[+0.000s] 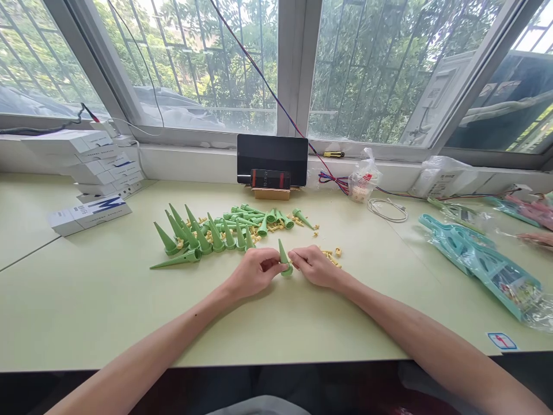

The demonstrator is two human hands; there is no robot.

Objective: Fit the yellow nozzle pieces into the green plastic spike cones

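Perhaps the standing cones, on the left half of the surface, are the easiest to upset: they crowd base against base, and the left hand works just beside the row's right end, so a backward bump could topple several. That hand has thumb and fingers closed in a pinch on one green cone, which is near the middle between the surface's left and right edges, well in from the near edge. Its sides taper, so a hard push could make it skid out of the pinch. The right hand is just beside it with fingers curled in; how tightly they close, and whether on anything, cannot be told. Past that hand are scattered yellow pieces, small enough that a careless wrist could sweep them toward the right edge.

As for direction, the lying cone at the row's front points its tip to the left edge, its long axis running nearly along the near edge and its open wide end to the right. The standing ones point upward. The held cone also points its narrow tip up, its long axis near upright with a slight lean to the left, wide base down; whether that base touches the surface is unclear.
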